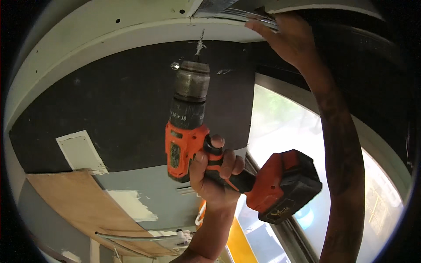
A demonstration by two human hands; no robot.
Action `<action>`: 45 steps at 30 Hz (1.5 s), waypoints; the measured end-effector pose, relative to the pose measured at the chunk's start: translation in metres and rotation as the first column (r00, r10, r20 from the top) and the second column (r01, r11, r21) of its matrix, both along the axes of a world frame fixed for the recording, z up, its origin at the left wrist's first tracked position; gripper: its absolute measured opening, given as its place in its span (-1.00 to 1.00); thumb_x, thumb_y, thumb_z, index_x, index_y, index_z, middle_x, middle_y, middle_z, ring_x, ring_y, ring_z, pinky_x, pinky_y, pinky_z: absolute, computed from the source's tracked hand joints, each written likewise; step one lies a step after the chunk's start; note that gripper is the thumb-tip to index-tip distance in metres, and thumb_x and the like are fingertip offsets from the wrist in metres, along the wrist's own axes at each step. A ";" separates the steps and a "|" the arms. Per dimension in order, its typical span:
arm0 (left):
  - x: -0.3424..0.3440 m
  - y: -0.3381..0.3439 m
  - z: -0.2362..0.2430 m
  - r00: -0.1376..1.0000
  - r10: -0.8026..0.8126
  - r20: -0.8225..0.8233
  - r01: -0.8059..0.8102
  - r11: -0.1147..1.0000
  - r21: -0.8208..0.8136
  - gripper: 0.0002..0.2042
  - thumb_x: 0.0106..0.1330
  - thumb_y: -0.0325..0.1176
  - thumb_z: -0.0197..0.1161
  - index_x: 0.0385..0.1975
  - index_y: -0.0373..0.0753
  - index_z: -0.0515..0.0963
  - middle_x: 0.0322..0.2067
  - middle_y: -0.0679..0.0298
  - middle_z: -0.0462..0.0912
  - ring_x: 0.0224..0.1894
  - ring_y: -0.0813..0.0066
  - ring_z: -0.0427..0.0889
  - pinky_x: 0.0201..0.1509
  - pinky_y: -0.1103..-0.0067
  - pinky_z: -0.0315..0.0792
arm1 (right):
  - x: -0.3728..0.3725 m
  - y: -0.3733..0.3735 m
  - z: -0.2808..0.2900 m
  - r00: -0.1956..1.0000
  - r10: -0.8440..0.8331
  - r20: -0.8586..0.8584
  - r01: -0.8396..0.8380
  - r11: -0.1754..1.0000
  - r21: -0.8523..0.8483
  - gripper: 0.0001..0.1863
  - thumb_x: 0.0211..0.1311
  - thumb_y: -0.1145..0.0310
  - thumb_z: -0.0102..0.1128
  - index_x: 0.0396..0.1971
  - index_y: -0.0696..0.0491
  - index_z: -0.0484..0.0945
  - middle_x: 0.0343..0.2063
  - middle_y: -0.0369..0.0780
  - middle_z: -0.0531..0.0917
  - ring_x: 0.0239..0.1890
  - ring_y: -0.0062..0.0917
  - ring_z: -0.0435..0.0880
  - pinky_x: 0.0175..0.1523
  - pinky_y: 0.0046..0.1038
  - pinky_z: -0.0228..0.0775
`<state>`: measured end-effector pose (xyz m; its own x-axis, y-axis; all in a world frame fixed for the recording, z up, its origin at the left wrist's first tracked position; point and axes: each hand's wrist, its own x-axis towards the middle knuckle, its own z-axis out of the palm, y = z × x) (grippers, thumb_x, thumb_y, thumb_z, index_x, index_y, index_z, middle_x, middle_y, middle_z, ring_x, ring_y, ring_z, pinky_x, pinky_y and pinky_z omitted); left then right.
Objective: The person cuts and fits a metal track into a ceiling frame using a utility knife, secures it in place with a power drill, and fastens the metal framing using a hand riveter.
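My left hand (215,175) is closed around the handle of an orange and black cordless drill (186,144), a finger at the trigger. The drill points upward, and its battery (289,206) hangs toward the lower right. In the chuck (192,81) sits a drill bit (200,46) with whitish dust on it, its tip just under the ceiling edge and apart from it. My right hand (294,37) reaches up to a shiny metal channel (247,16) at the ceiling, its thumb along the channel. The other fingers are partly hidden there.
A pale ceiling panel (96,28) with a few dark holes curves overhead. Behind the drill stands a dark wall (127,96) with white patches. A brown board (87,197) leans at lower left; a bright window (285,118) is on the right, with something yellow (241,239) below.
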<state>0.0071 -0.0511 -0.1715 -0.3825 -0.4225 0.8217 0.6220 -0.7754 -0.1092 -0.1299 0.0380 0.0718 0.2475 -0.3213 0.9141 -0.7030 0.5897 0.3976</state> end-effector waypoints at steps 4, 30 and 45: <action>-0.015 0.009 0.007 0.975 -0.212 -0.061 0.216 0.975 0.060 -0.61 0.36 -0.30 0.02 0.16 -0.13 0.21 -0.09 0.20 0.56 -0.56 0.68 0.45 -0.37 0.58 0.43 | 0.009 0.016 -0.023 0.993 -0.013 -0.118 0.001 0.995 -0.104 -0.51 0.06 -0.05 0.29 -0.19 0.05 0.59 -0.27 -0.12 0.64 -0.22 -0.26 0.64 -0.05 -0.32 0.48; -0.007 0.003 0.019 0.836 -0.533 -0.133 0.545 0.833 0.093 -0.58 0.36 -0.29 0.00 0.20 -0.12 0.16 -0.09 0.16 0.57 -0.58 0.70 0.46 -0.36 0.58 0.47 | 0.108 -0.013 -0.023 0.985 0.075 0.157 -0.095 0.987 0.129 -0.43 0.35 -0.05 -0.10 -0.38 0.24 0.54 -0.52 0.04 0.55 -0.38 -0.16 0.54 -0.19 -0.21 0.35; -0.014 0.001 0.033 0.806 -0.571 -0.154 0.586 0.807 0.079 -0.63 0.37 -0.33 0.00 0.15 -0.18 0.24 -0.08 0.12 0.56 -0.57 0.66 0.43 -0.36 0.55 0.44 | 0.111 -0.017 -0.015 0.854 0.227 0.468 -0.271 0.962 0.027 -0.52 0.35 0.02 -0.06 -0.33 0.21 0.55 -0.64 -0.13 0.48 -0.61 -0.40 0.37 -0.34 -0.37 0.30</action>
